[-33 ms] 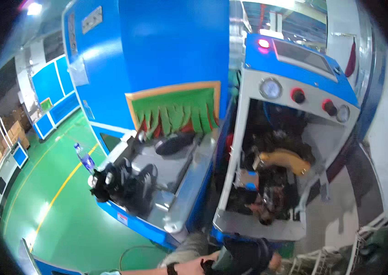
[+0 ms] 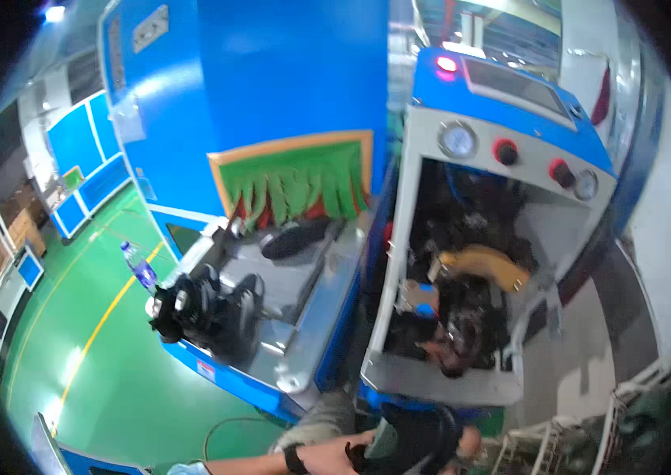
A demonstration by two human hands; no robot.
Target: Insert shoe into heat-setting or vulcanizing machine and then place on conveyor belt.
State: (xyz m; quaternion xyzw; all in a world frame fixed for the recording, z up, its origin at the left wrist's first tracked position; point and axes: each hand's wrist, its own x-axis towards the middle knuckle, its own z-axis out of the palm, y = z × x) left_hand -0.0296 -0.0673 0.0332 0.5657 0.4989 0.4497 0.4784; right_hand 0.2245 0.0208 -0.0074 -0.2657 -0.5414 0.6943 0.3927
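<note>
At the lower edge my left hand (image 2: 358,445), a black band around its wrist, is closed on a dark shoe (image 2: 416,440) with a greyish-green part on its near side. At the shoe's right end, a bit of my right hand (image 2: 470,442) shows against it; most of that hand is hidden. Just beyond stands a machine with an open bay (image 2: 443,378), holding a curved yellow part (image 2: 484,266) and dark fittings. To the left, several black shoes (image 2: 250,305) rest on a blue-sided conveyor bed (image 2: 327,301); another dark shoe (image 2: 294,239) lies farther back.
Green strip curtains (image 2: 296,180) hang in the opening of a tall blue cabinet (image 2: 296,71). Gauges, red-and-black knobs (image 2: 505,151) and a screen (image 2: 519,91) face me on the right machine. A plastic bottle (image 2: 139,266) stands by the conveyor's left end. White wire racks (image 2: 545,447) are lower right.
The whole view has shifted slightly, so the machines appear a little higher and more to the left. My hands remain at the dark shoe.
</note>
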